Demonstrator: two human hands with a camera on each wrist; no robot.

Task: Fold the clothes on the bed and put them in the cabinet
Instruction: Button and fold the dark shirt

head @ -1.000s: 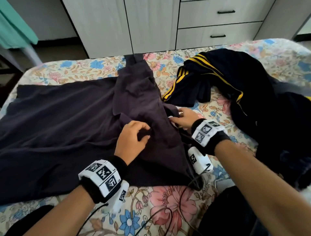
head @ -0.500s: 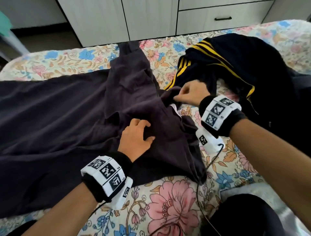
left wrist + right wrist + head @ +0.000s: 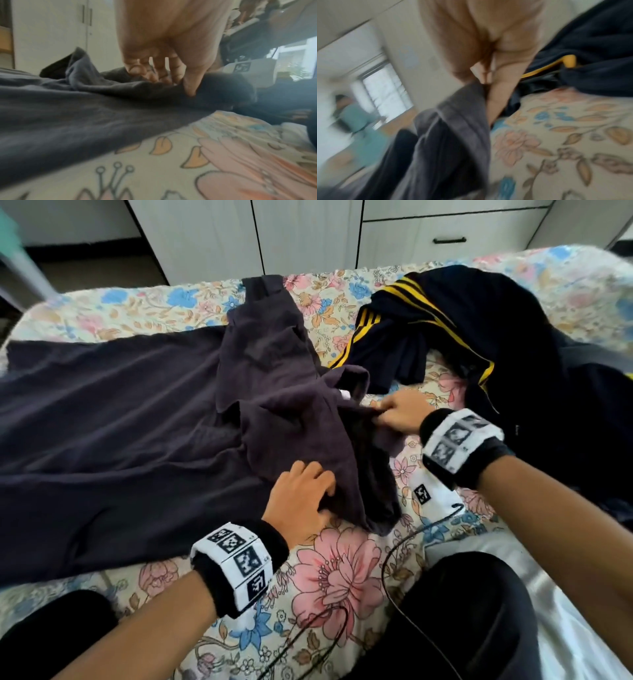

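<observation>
A dark grey-purple garment lies spread over the floral bed, its right part bunched in folds. My left hand sits near the garment's near right corner. In the left wrist view its thumb and curled fingers pinch a fold of the garment. My right hand pinches the garment's right edge, and the cloth hangs taut from its fingertips. A navy jacket with yellow stripes lies crumpled just beyond the right hand.
A white cabinet with doors and a drawer handle stands past the far edge of the bed. More dark clothes are piled at the right. Cables trail over the sheet, and my dark-clad knees are at the near edge.
My right hand has come back toward me and to the right, drawing the garment's edge with it. My left hand has shifted closer to the near right corner.
</observation>
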